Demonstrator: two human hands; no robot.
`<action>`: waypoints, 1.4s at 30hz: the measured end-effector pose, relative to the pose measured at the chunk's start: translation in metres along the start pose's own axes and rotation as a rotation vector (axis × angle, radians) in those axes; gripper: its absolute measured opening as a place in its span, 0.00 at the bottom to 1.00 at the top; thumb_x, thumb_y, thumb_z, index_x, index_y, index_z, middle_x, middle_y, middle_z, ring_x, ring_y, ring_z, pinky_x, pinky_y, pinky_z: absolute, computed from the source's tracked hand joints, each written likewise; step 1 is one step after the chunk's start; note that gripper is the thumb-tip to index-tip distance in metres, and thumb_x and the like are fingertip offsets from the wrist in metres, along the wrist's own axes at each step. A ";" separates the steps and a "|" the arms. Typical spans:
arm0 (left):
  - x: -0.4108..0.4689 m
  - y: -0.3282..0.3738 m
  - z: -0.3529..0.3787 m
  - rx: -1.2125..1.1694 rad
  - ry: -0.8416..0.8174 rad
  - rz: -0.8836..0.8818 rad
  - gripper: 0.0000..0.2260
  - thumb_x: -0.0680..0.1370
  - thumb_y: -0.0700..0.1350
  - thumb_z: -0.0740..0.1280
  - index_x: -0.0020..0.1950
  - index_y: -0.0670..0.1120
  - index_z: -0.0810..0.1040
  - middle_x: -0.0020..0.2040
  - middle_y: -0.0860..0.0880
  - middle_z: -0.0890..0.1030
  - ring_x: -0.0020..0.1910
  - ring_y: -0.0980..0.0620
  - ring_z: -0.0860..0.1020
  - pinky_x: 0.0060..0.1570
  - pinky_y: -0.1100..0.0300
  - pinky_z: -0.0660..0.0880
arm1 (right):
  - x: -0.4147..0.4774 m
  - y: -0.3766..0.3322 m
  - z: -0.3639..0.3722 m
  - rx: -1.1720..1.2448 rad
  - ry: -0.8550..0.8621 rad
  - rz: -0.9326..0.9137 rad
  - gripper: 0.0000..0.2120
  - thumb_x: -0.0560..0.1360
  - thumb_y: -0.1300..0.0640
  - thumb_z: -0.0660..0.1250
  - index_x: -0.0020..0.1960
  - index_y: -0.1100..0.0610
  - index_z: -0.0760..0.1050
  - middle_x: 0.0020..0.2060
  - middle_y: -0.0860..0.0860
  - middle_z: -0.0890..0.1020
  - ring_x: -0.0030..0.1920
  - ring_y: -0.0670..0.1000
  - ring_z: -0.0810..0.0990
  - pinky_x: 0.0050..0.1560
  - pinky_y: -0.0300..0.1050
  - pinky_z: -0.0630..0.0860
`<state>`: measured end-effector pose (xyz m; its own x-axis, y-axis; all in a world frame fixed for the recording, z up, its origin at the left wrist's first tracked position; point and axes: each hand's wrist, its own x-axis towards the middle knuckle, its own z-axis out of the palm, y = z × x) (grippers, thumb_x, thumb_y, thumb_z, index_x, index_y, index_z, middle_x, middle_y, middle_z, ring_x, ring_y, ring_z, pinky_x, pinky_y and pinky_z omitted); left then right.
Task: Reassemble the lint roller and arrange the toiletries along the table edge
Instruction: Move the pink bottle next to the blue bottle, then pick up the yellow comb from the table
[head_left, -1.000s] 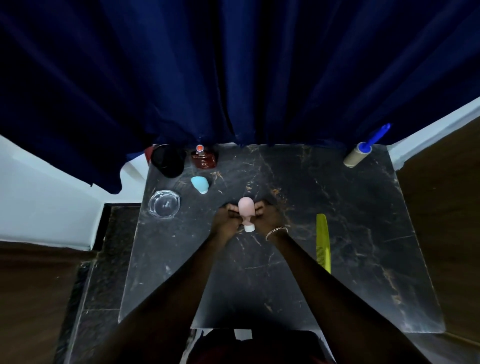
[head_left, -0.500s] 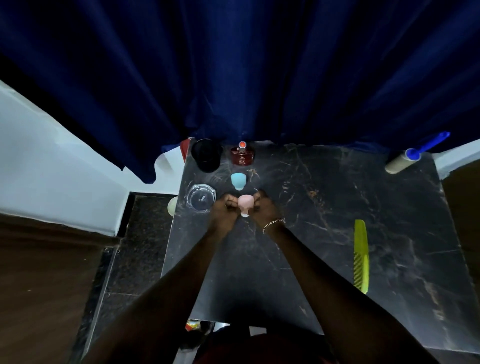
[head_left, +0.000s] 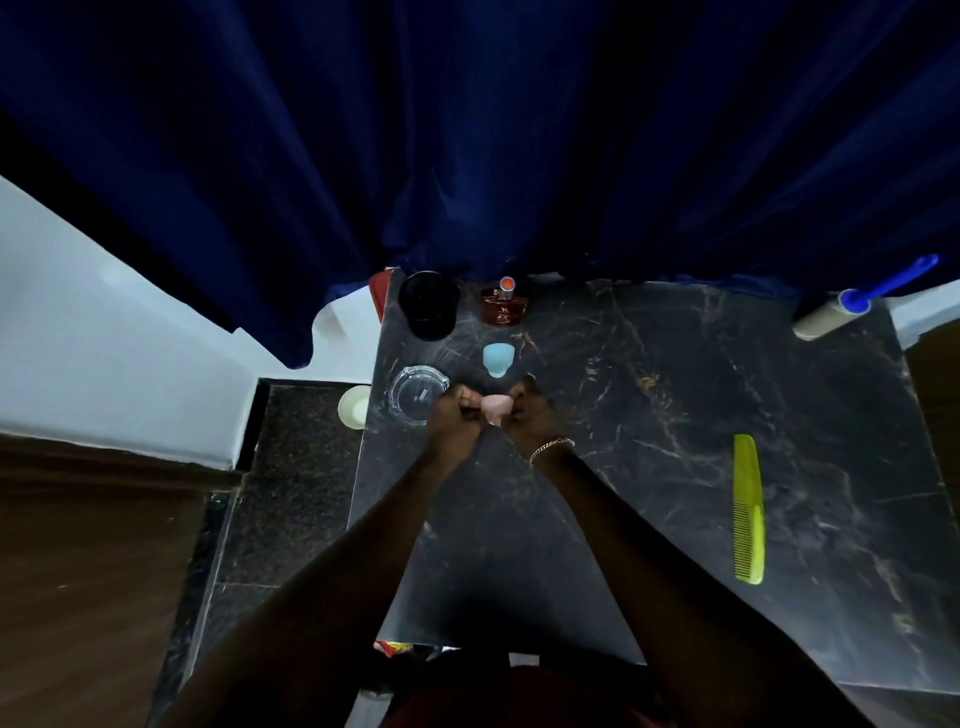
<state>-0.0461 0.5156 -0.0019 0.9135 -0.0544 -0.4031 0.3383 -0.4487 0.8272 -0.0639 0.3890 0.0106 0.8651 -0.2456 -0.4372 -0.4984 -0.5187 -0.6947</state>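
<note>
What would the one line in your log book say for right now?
left hand + right hand: both gripping pink bottle | blue bottle: just beyond it | lint roller: far right corner | comb: untouched

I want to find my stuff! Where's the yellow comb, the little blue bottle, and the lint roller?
yellow comb (head_left: 748, 512), head view, middle of its spine.
little blue bottle (head_left: 498, 356), head view, on its rounded body.
lint roller (head_left: 831, 315), head view, on the pale roll below the blue handle.

Black marble table (head_left: 649, 545) — comb (head_left: 748, 512), lint roller (head_left: 831, 315), glass dish (head_left: 417, 393), blue bottle (head_left: 498, 359).
</note>
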 end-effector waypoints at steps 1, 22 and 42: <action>0.001 -0.001 0.000 0.013 -0.005 0.003 0.08 0.73 0.28 0.71 0.47 0.37 0.78 0.43 0.40 0.79 0.44 0.49 0.75 0.45 0.53 0.73 | 0.000 0.001 0.000 -0.001 -0.001 0.001 0.13 0.72 0.62 0.71 0.52 0.59 0.69 0.45 0.59 0.83 0.48 0.59 0.83 0.53 0.54 0.78; -0.019 0.008 -0.001 0.063 0.077 -0.028 0.17 0.75 0.29 0.70 0.63 0.34 0.78 0.60 0.38 0.83 0.59 0.42 0.81 0.66 0.50 0.76 | -0.009 0.018 -0.007 -0.031 0.006 -0.012 0.28 0.71 0.62 0.72 0.69 0.57 0.68 0.60 0.57 0.81 0.61 0.59 0.80 0.61 0.54 0.77; -0.111 0.046 0.130 0.097 -0.169 -0.041 0.10 0.78 0.36 0.72 0.59 0.37 0.80 0.55 0.37 0.84 0.55 0.41 0.82 0.63 0.44 0.78 | -0.105 0.169 -0.129 -0.108 0.303 0.081 0.21 0.74 0.59 0.71 0.66 0.63 0.75 0.62 0.61 0.79 0.63 0.61 0.78 0.64 0.49 0.73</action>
<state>-0.1613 0.3848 0.0297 0.8456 -0.1795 -0.5027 0.3439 -0.5369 0.7703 -0.2317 0.2214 0.0127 0.8086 -0.5133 -0.2876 -0.5712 -0.5676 -0.5929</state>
